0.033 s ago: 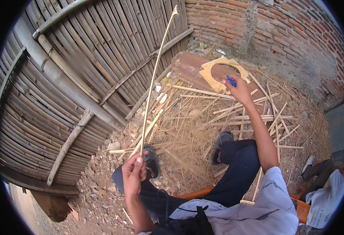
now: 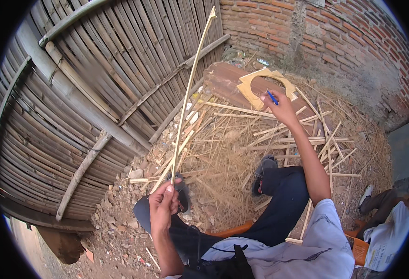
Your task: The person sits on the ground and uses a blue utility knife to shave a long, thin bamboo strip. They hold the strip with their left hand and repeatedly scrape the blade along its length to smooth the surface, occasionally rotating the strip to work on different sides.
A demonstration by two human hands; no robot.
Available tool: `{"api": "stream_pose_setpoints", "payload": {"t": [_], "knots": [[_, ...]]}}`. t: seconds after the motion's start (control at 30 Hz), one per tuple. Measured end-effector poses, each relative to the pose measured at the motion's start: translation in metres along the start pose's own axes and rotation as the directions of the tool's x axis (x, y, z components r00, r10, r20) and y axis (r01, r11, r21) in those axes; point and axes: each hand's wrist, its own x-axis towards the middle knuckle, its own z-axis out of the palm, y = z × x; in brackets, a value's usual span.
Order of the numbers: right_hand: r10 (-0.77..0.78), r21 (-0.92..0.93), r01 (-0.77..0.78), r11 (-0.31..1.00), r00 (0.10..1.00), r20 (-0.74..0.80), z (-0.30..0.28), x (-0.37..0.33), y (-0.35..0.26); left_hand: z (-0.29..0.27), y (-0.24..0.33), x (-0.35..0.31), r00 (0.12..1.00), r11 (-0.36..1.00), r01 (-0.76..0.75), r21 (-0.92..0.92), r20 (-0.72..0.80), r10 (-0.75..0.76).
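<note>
My left hand (image 2: 164,201) is closed round the lower end of a long, thin bamboo strip (image 2: 188,88). The strip rises at a slant, with a knobbed joint at its top. Over the far pile, my right hand (image 2: 281,106) grips a slim blue pen (image 2: 272,97) between its fingers; its tip is hard to make out. Beyond that hand lies a flat yellowish panel (image 2: 244,88) with a large round hole and pointed outer corners. It rests on a brown board (image 2: 223,76), and my fingers overlap its near edge; whether they touch cannot be seen.
Split bamboo strips (image 2: 302,139) lie across a heap of thin shavings (image 2: 223,158) between my feet. A bamboo-slat wall (image 2: 134,60) stands at left, a brick wall (image 2: 260,23) behind. Stones (image 2: 116,209) cover the ground. At right, another person's leg (image 2: 379,204) shows.
The bamboo strip and my left hand have shifted slightly right. My right hand has moved a little to the left with the blue pen.
</note>
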Motion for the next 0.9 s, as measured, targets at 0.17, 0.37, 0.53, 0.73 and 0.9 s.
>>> {"api": "stream_pose_setpoints", "payload": {"t": [0.17,0.37,0.53,0.73,0.9], "knots": [[0.003,0.454,-0.165,0.876,0.942,0.337,0.023,-0.040,-0.090,0.045,-0.007,0.010,0.962,0.975,0.198,-0.103,0.212,-0.173],[-0.147,0.250,0.062,0.966,0.930,0.337,0.032,-0.053,-0.099,0.078,-0.002,0.019,0.936,0.960,0.242,-0.138,0.292,-0.194],[0.020,0.003,-0.027,1.000,0.804,0.594,0.019,-0.048,-0.098,0.079,-0.006,0.025,0.954,0.967,0.200,-0.154,0.255,-0.157],[-0.143,-0.045,0.229,0.972,0.736,0.662,0.015,-0.047,-0.086,0.082,-0.007,0.026,0.978,0.984,0.133,-0.120,0.179,-0.110],[-0.183,0.099,0.211,0.972,0.431,0.884,0.013,-0.051,-0.085,0.079,-0.029,0.039,0.991,0.976,-0.128,0.177,0.049,0.121]]}}
